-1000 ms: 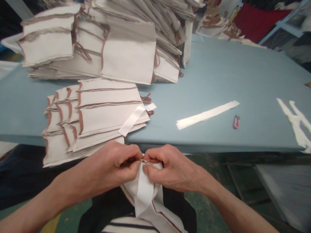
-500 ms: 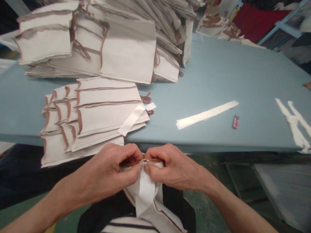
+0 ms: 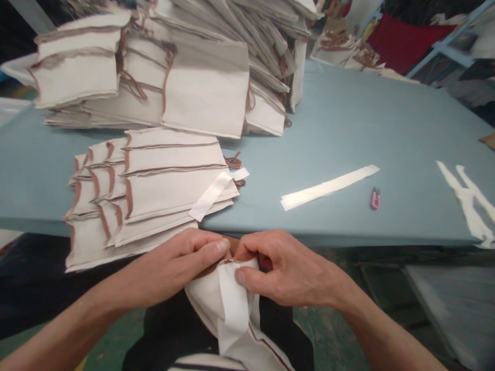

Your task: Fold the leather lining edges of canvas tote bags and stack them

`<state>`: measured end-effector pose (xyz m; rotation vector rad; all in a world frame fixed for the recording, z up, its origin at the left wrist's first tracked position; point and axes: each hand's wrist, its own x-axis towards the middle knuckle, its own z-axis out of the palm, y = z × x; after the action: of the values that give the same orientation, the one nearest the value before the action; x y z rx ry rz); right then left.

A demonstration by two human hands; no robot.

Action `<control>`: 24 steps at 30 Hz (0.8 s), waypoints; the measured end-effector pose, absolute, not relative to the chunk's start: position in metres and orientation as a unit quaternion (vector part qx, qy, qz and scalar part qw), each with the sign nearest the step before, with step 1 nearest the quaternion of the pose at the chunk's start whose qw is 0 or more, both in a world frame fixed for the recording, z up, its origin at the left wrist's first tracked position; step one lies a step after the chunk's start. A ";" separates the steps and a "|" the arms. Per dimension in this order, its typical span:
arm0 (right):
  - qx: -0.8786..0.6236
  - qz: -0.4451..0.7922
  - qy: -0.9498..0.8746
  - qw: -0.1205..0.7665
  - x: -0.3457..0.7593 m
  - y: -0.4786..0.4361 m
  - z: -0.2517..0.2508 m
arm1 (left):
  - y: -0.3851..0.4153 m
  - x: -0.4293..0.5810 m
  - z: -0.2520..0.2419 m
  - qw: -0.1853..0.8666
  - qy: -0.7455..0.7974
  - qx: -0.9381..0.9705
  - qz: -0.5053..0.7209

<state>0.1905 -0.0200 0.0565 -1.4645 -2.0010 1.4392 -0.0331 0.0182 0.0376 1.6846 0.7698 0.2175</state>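
Note:
Both my hands pinch the top edge of a cream cloth bag (image 3: 216, 314) with brown piping, held over my lap just below the table's front edge. My left hand (image 3: 185, 265) is closed on the bag's brown-trimmed rim. My right hand (image 3: 282, 270) is closed on the same rim, its thumb pressing a white ribbon strip (image 3: 234, 306) that hangs down the bag's front.
On the blue table (image 3: 348, 123), a fanned stack of similar bags (image 3: 154, 190) lies at the front left with a ribbon strip on top. Larger piles of bags (image 3: 174, 72) rise behind. White strips (image 3: 328, 186), a small pink cutter (image 3: 375, 198) and cloth scraps (image 3: 469, 201) lie right.
My hands have shifted slightly; the left thumb now lies flatter along the rim. The bag and ribbon stay pinched between both hands.

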 end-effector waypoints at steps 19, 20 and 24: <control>-0.438 0.483 -0.739 0.168 0.200 -0.018 0.047 | -0.011 -0.043 0.033 0.373 0.308 0.870 0.096; -0.439 0.481 -0.739 0.171 0.200 -0.018 0.048 | -0.013 -0.040 0.033 0.357 0.312 0.874 0.104; -0.432 0.525 -0.716 0.161 0.203 -0.016 0.055 | -0.018 -0.028 0.028 0.332 0.303 0.877 0.170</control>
<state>0.2027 -0.0158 0.0552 -1.2325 -2.0431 1.4987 -0.0280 -0.0185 0.0284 2.2921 0.7928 0.4442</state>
